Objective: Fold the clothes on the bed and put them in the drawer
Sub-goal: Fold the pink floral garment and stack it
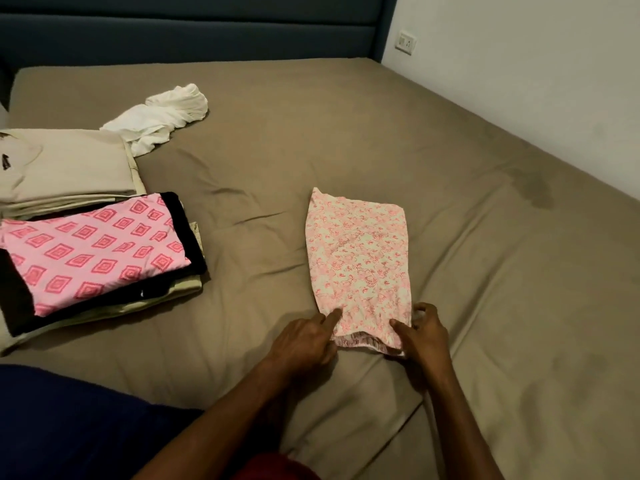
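On the brown bed sheet (346, 133), a folded pink flowered garment (360, 261) lies flat, its near edge pinched at the left corner by the left hand (304, 344) and gripped with curled fingers at the right corner by the right hand (424, 336), well apart from the folded pile (93, 251) at left.

Blue padded headboard (187, 32), white wall (536, 81), wall socket (406, 42).
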`<state>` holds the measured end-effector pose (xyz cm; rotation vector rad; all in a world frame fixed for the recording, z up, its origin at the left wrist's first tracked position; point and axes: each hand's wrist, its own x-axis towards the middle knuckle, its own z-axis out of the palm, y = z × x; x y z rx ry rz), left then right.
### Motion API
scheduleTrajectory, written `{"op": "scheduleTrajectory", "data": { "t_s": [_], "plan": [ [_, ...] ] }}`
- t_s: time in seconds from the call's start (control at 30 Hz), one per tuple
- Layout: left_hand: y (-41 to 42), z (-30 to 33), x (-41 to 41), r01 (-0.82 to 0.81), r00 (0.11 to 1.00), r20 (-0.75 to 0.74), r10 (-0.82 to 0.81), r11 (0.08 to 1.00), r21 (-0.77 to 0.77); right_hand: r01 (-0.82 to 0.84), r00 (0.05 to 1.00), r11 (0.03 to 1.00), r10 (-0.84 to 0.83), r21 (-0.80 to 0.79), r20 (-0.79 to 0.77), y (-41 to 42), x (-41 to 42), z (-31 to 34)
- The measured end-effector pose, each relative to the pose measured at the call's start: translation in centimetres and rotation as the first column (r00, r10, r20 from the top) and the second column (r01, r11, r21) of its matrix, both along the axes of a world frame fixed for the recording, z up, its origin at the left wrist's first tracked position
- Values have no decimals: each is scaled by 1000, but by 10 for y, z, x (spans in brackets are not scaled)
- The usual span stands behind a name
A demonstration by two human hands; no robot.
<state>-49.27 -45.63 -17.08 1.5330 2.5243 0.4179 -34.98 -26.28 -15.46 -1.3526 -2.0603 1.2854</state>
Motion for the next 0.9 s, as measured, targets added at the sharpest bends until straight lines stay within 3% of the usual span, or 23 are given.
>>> {"op": "scheduleTrajectory", "data": {
  "t_s": [0.13, 0.23, 0.33, 0.43, 0.53, 0.63, 0.7, 0.8, 0.87, 0.9],
  "plan": [
    [-14, 4, 4, -30, 998, -49, 37, 989, 148, 51, 993, 996, -58, -73, -98, -7, 4, 1],
    [-24, 9, 10, -74, 994, -78, 82, 992, 99, 29, 982, 992, -51, -125, -179, -4, 16, -40],
    [-37, 12, 12, -59, 997, -51, 59, 998, 6, -28, 974, 998, 15, -55, -225, -39, 20, -15],
    [-49, 15, 12, -30, 1000, 3, 30, 1000, 11, -142, 988, 989, 144, 41, -49, -52, 29, 6],
    [-71, 12, 15, 27, 998, 60, -23, 998, -53, -325, 933, 943, 307, 72, 187, -56, 42, 12],
    [-87, 18, 14, 171, 973, 179, -144, 975, -146, -320, 926, 947, 320, -36, 200, -60, 53, 8],
    [-87, 32, 3, 208, 960, 217, -176, 968, -138, -299, 928, 953, 280, 42, 247, -60, 57, 11],
    [-78, 50, -15, 16, 981, 192, -17, 1000, 11, -245, 865, 897, 31, 368, 500, -57, 58, 18],
    [-69, 46, -24, -124, 983, 159, 90, 969, 215, -237, 855, 834, -64, 498, 515, -57, 47, 18],
    [-61, 43, -26, -113, 989, 128, 79, 952, 286, -238, 879, 825, -41, 513, 475, -58, 39, 18]
  ]
}}
